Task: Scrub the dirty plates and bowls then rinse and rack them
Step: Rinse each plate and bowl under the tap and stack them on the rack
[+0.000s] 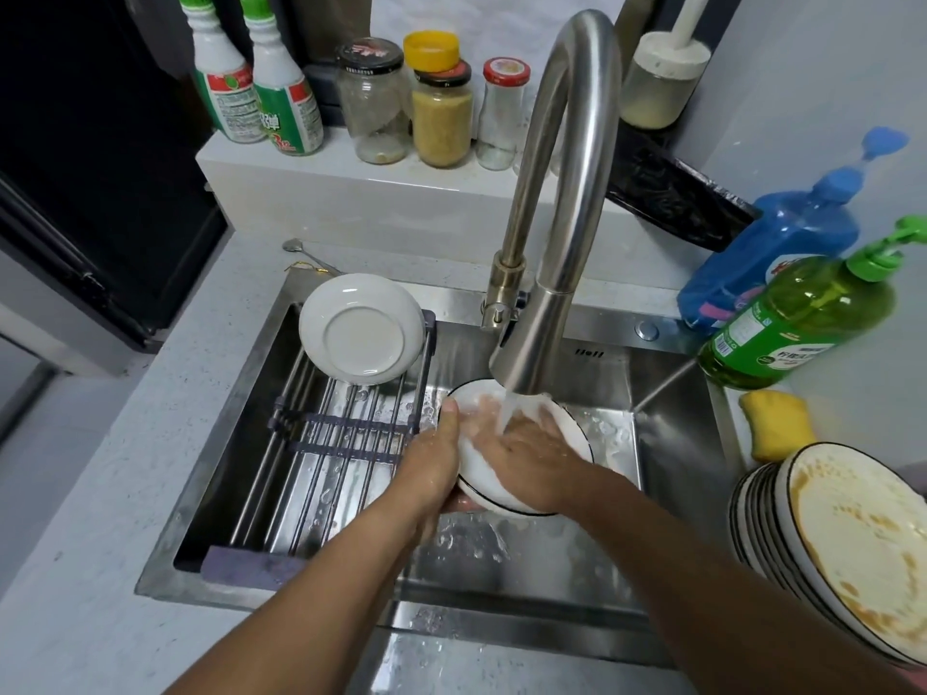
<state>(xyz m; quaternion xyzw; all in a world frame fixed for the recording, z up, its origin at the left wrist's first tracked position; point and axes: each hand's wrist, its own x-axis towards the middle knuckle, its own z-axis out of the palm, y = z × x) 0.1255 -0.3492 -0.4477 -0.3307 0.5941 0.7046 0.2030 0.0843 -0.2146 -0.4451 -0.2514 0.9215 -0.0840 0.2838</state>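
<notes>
Two hands on one plate [521, 499] over the sink [672, 443]: left hand [435, 461] gripping its left rim, right hand [526, 456] spread flat on its face under the tap [526, 343] stream. Just left, closer to left hand: rack [346, 433], bearing one clean plate [361, 328]. Right, on bench [100, 494]: dirty stack [853, 544], sponge [777, 423].

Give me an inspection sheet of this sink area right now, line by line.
Surface: steel sink, wet; faucet running.
Job's things: plate under the stream; white dish leaning on the rack; stack of dirty plates on the right.
Clutter: yellow sponge, green soap bottle, blue bottle, jars on the ledge.
Grips: left hand grips the plate's rim; right hand rubs its face, fingers flat.
Cables: nothing seen.
Surroundings: grey counter.
</notes>
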